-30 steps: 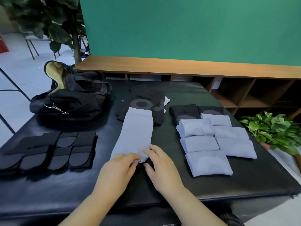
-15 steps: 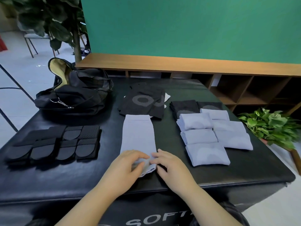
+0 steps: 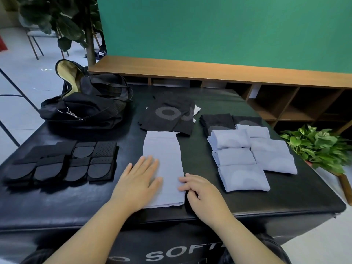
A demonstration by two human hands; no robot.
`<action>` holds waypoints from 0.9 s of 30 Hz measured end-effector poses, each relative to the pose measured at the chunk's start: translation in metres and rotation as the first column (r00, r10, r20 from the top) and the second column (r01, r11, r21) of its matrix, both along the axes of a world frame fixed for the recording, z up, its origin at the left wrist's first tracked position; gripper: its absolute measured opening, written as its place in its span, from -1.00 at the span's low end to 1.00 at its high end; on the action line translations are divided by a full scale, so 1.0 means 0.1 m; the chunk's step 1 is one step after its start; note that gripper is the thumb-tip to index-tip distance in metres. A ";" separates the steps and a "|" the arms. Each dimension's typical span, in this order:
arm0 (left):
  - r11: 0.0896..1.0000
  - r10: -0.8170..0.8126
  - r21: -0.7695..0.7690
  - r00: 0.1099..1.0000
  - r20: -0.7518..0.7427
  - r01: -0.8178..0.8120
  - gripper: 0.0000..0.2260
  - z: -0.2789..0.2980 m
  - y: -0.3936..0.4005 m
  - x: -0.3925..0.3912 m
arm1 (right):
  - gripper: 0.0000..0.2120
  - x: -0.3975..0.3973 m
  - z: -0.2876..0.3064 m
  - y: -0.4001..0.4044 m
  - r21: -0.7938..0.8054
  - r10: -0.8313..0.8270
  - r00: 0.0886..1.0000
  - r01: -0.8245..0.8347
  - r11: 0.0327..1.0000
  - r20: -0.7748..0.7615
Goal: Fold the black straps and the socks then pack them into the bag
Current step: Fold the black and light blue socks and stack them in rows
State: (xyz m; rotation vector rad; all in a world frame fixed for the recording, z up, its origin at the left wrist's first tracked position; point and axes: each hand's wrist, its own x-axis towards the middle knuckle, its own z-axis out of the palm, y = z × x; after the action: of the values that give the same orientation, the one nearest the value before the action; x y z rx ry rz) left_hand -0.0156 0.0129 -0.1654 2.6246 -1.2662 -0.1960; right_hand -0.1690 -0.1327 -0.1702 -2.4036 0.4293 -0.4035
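A pale blue sock [image 3: 165, 153] lies flat and lengthwise in the middle of the black padded table [image 3: 238, 199]. My left hand [image 3: 138, 180] presses flat on its near left part with straight fingers. My right hand [image 3: 202, 195] touches the sock's near right edge, fingers loosely curled. Several folded blue socks [image 3: 245, 159] and folded black socks [image 3: 219, 121] lie to the right. A stack of unfolded black socks [image 3: 169, 116] sits beyond the flat sock. Folded black straps [image 3: 62, 162] lie at the left. The open black bag [image 3: 85, 105] sits at the far left corner.
A wooden shelf unit [image 3: 266, 88] runs behind the table under a green wall. A leafy potted plant [image 3: 316, 147] stands off the table's right edge. A tall plant [image 3: 76, 25] and chair legs stand at the back left.
Both hands let go of the sock's near end. The left hand now lies flat on the sock and the right rests at its edge. The sock lies straighter on the table.
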 end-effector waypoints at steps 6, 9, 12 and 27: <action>0.995 -0.081 -0.058 0.997 0.016 0.082 -0.28 -0.02 0.26 -0.01 | -0.73 -0.01 -0.06 0.01 -0.044 0.012 0.999 -0.011 0.999 0.031; 0.986 -0.138 -0.086 0.990 0.019 0.140 -0.22 -0.06 0.39 -0.03 | -0.75 -0.02 -0.07 0.00 -0.049 0.036 0.998 -0.034 0.998 0.044; 0.976 -0.182 -0.114 0.983 0.029 0.185 -0.26 -0.07 0.49 -0.07 | -0.74 -0.04 -0.04 -0.01 -0.016 0.068 0.997 -0.067 0.998 0.031; 0.884 -0.053 -0.456 0.944 -0.325 -0.107 -0.64 0.06 0.54 -0.14 | -0.87 0.02 0.10 0.06 0.119 -0.080 0.997 0.081 0.990 -0.009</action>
State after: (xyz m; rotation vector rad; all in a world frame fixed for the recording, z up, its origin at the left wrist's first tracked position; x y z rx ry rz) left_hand -0.0297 0.0671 -0.1596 2.0874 -1.0075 -0.2718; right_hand -0.1670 -0.1262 -0.1607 -2.2771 0.5392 -0.3967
